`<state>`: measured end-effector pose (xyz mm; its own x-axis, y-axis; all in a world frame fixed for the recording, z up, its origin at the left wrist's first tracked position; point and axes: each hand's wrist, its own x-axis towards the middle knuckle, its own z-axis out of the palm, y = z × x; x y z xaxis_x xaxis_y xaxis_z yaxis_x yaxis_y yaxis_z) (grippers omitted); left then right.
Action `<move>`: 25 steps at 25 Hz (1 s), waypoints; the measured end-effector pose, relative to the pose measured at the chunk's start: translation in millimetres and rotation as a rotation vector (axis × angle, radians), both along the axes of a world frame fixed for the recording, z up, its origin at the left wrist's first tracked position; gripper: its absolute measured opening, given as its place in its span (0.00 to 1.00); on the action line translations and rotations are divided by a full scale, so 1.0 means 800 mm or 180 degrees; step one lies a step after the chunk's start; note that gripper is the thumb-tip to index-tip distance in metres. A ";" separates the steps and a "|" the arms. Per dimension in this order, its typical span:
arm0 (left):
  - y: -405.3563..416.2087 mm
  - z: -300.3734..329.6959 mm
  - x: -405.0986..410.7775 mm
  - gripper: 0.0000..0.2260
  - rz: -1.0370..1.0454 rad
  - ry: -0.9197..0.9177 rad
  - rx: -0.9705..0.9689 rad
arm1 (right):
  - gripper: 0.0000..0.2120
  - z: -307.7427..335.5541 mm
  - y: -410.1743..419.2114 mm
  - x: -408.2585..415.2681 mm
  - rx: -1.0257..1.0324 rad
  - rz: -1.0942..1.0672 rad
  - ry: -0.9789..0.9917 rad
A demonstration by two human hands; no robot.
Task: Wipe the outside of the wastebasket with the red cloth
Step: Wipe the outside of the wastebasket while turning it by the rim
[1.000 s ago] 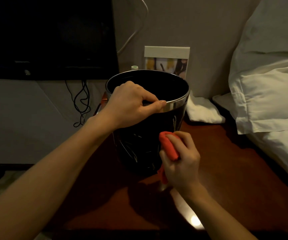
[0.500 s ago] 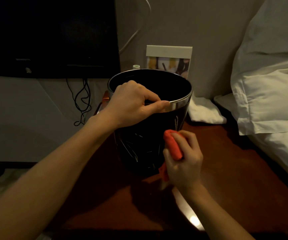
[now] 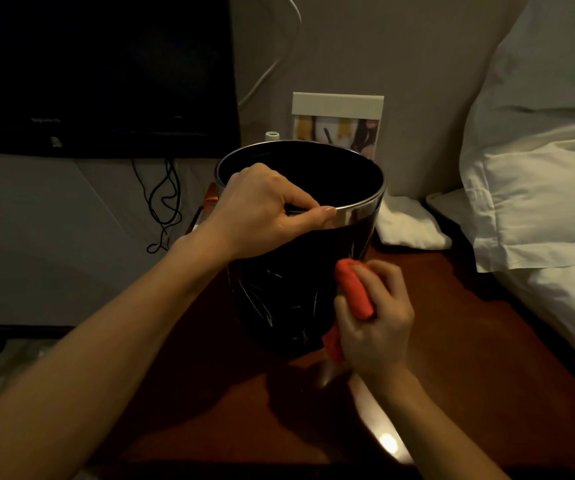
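The bin (image 3: 299, 271) is standing upright on the dark wooden table (image 3: 469, 341), black with pale streaks down its side and a shiny metal band round the rim. The left hand (image 3: 265, 213) is gripping that rim at the near left, fingers curled over the edge into the bin and thumb lying along the band. The right hand (image 3: 372, 323) is clutching the red cloth (image 3: 355, 292), bunched into a roll, and pressing it against the bin's lower right wall, a tail of cloth hanging down near the base.

The main risk is probably the bin tipping or skidding: a sideways push from the cloth is working against one grip at the top, so if that grip is loosening the bin is likely sliding toward the table's left edge. The bunched cloth is touching only a narrow strip, so patches are likely being missed. The far side is hidden, and reaching round it is bringing the arm close to the photo frame (image 3: 338, 123) and the small bottle (image 3: 272, 136) just behind the bin. The white towel (image 3: 407, 223) and pillows (image 3: 538, 188) are lying to the right
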<state>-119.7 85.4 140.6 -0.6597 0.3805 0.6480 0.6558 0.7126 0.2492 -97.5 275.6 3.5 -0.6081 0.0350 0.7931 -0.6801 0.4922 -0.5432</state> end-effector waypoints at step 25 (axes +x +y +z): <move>0.045 0.008 0.016 0.19 0.1035 -0.0005 -0.0942 | 0.17 0.055 0.012 -0.020 -0.0170 -0.0108 0.0313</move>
<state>-107.2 121.7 146.8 -0.7768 0.3219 0.5412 0.3853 0.9228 0.0042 -113.7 285.2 47.9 -0.5252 0.0979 0.8453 -0.7149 0.4881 -0.5007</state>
